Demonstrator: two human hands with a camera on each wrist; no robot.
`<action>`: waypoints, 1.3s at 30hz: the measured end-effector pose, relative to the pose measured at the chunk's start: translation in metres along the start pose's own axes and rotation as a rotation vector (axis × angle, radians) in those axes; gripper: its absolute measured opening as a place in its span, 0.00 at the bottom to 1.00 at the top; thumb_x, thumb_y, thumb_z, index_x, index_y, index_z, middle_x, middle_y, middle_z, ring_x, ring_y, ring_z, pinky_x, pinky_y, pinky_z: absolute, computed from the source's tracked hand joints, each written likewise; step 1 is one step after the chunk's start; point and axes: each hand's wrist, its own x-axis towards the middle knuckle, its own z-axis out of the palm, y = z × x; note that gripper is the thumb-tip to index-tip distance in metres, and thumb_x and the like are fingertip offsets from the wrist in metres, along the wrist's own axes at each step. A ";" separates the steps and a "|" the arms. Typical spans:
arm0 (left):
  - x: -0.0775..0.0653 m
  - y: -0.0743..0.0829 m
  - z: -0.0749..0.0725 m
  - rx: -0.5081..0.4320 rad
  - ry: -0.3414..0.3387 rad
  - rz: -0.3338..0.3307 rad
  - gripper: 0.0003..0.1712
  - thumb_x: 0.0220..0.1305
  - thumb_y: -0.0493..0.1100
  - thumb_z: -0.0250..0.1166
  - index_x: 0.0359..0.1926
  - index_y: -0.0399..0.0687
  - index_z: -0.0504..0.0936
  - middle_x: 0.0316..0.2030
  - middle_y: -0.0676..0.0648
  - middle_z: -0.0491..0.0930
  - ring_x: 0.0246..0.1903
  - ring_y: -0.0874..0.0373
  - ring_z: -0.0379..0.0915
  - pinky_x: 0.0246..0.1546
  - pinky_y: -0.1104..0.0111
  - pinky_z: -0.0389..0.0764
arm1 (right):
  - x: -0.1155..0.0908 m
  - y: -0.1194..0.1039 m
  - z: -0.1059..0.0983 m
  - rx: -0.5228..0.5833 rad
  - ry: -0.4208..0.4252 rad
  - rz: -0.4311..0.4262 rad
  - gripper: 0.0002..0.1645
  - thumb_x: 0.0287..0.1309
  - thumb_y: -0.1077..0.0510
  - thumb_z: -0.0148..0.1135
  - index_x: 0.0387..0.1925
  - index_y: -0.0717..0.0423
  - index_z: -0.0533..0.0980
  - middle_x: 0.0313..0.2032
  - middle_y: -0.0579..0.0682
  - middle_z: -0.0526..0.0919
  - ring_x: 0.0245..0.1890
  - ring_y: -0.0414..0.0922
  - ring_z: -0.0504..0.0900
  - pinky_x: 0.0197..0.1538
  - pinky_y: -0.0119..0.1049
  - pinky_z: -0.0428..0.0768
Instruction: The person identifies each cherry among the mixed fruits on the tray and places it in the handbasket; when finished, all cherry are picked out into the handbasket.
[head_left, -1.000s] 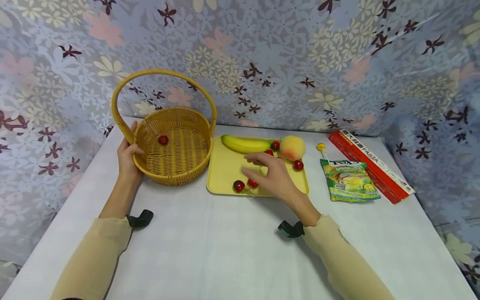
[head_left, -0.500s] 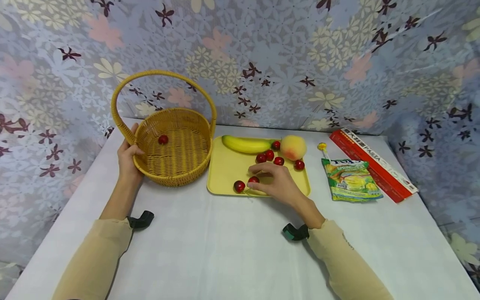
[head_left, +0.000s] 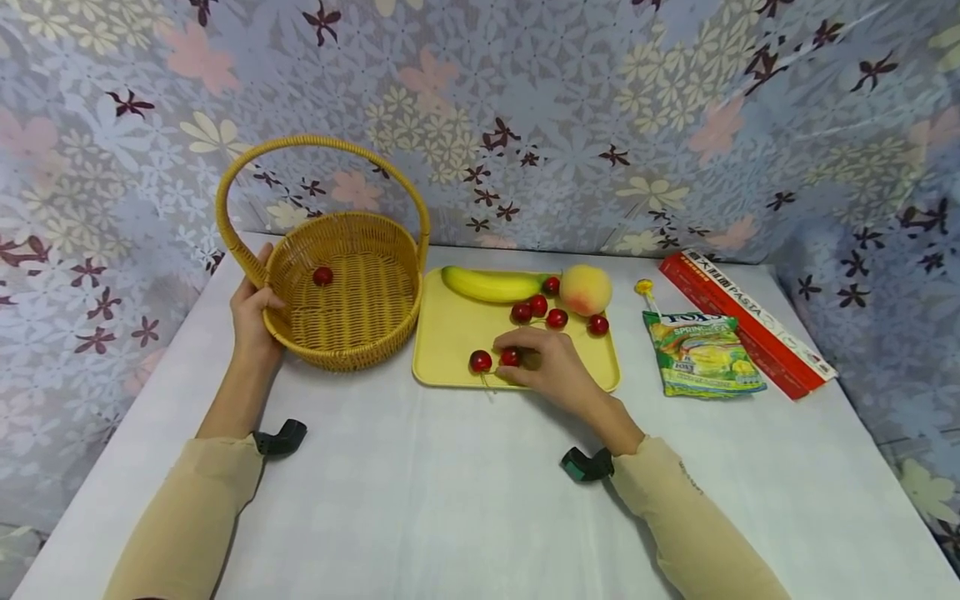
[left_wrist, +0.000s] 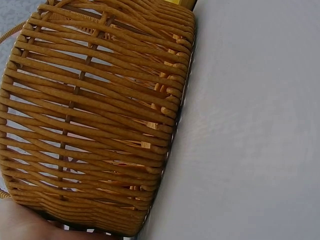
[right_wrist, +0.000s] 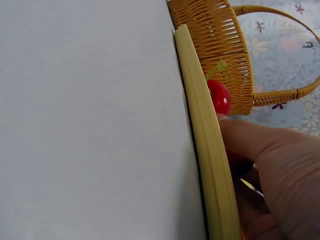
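Note:
At the left, my left hand [head_left: 255, 321] grips the side of a wicker basket [head_left: 352, 354], its thumb over the rim. The basket has a tall arched handle and one red cherry [head_left: 322, 276] inside. In the left wrist view the woven wall [left_wrist: 90, 120] fills much of the picture. My right hand [head_left: 558, 372] is over the front of a yellow tray [head_left: 450, 333], pinching a dark red cherry [head_left: 510, 357] between thumb and fingers. Another cherry [head_left: 480, 361] lies just left of it, stems reaching over the tray's front edge. The right wrist view hides part of the held cherry behind the thumb.
On the tray's back part lie a banana [head_left: 491, 286], a peach [head_left: 586, 289] and several more cherries [head_left: 557, 318]. Right of the tray are a yellow lollipop [head_left: 643, 287], a green candy bag [head_left: 703, 357] and a red pasta box [head_left: 742, 321]. A floral cloth [head_left: 540, 125] hangs behind.
My right hand has come down from above the tray, and its thumb and fingers have closed on the cherry. The two front cherries have shifted slightly. My left hand stays on the basket.

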 end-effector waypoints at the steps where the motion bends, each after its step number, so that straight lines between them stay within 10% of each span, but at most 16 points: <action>1: 0.000 0.000 0.001 -0.001 0.000 0.000 0.47 0.53 0.20 0.38 0.73 0.55 0.65 0.72 0.53 0.64 0.73 0.55 0.54 0.72 0.65 0.55 | 0.000 0.000 -0.001 0.000 -0.006 0.006 0.23 0.49 0.53 0.77 0.49 0.49 0.83 0.46 0.42 0.86 0.50 0.38 0.81 0.56 0.40 0.77; 14: -0.001 0.001 0.008 -0.008 -0.005 0.014 0.48 0.52 0.19 0.37 0.73 0.52 0.65 0.72 0.52 0.64 0.72 0.54 0.55 0.68 0.66 0.60 | -0.001 -0.002 -0.015 0.119 -0.103 0.058 0.27 0.53 0.57 0.73 0.56 0.53 0.79 0.50 0.47 0.85 0.49 0.41 0.83 0.54 0.40 0.80; 25: -0.004 0.000 0.004 0.011 0.001 0.020 0.48 0.50 0.20 0.38 0.73 0.51 0.65 0.72 0.50 0.63 0.71 0.53 0.55 0.66 0.67 0.62 | 0.002 -0.010 -0.012 0.138 0.104 0.075 0.20 0.51 0.63 0.74 0.48 0.59 0.82 0.43 0.50 0.87 0.43 0.44 0.87 0.47 0.37 0.83; 39: -0.003 -0.001 0.001 -0.004 -0.016 0.025 0.48 0.51 0.19 0.37 0.73 0.52 0.66 0.73 0.52 0.62 0.71 0.53 0.53 0.65 0.67 0.62 | 0.054 -0.062 -0.020 0.216 0.094 -0.029 0.20 0.54 0.53 0.72 0.51 0.46 0.82 0.47 0.44 0.86 0.45 0.41 0.86 0.51 0.41 0.82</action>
